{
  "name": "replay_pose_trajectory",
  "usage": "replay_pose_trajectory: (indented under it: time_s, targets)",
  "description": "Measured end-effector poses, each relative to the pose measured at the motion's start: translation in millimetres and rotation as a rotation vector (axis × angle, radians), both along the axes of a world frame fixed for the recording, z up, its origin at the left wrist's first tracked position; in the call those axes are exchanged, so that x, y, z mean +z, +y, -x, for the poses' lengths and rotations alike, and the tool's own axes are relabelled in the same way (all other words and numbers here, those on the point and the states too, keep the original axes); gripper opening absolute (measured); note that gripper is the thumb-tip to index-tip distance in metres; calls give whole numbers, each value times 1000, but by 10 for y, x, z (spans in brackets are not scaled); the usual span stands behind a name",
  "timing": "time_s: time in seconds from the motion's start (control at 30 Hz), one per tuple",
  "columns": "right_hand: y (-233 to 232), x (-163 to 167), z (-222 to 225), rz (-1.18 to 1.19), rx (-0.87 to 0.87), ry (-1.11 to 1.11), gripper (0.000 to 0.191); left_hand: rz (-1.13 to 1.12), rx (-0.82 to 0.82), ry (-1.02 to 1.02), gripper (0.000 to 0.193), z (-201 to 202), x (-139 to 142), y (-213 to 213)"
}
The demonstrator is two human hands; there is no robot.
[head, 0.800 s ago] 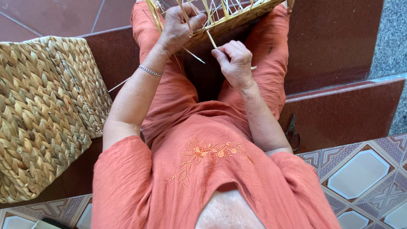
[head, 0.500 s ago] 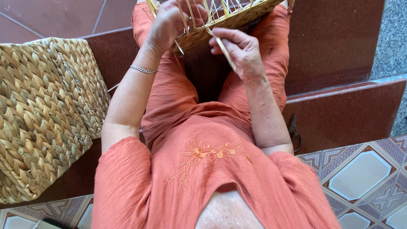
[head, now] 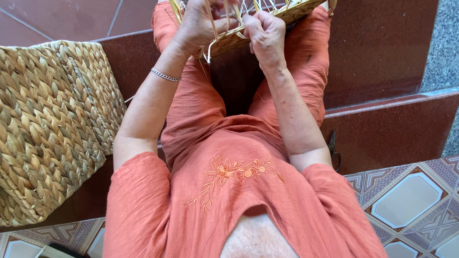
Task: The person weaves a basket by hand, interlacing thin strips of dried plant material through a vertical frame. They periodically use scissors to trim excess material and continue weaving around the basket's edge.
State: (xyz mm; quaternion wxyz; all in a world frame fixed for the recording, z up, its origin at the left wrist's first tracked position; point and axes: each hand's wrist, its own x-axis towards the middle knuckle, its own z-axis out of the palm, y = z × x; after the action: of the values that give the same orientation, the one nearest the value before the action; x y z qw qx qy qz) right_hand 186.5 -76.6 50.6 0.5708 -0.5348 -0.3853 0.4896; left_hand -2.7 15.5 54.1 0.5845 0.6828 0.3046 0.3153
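From the head camera, a half-woven basket of pale yellow straw with loose upright strands (head: pixel 248 24) rests across the knees at the top of the picture, its long axis slanting up to the right. Both hands meet at its near rim: the left hand (head: pixel 198 26) is curled over the edge, fingers closed around thin strands, and the right hand (head: pixel 265 31) is fisted on a strand just beside it, almost touching. Half a second ago the right hand lay lower and open-fingered; it has since risen and clenched. A large finished basket of braided tan fibre (head: pixel 48 124) stands well apart on the left.
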Motion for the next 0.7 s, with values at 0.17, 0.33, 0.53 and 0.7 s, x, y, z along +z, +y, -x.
replay_pose_trajectory:
  time_s: [0.17,0.33,0.53,0.7]
  targets:
    - [0,65,1,61,32,15,22,-277,-104,121,12,-17,-38,76]
    - [-207,-120,-43,52,-23,-120,9,176,-66,46,10,-92,-221,172]
    - [-288,-480,83,44,-105,-168,19,137,-132,54,15,-102,-315,206]
    - [-224,-571,139,37,-172,-257,22,90,-70,207,14,-145,-244,252]
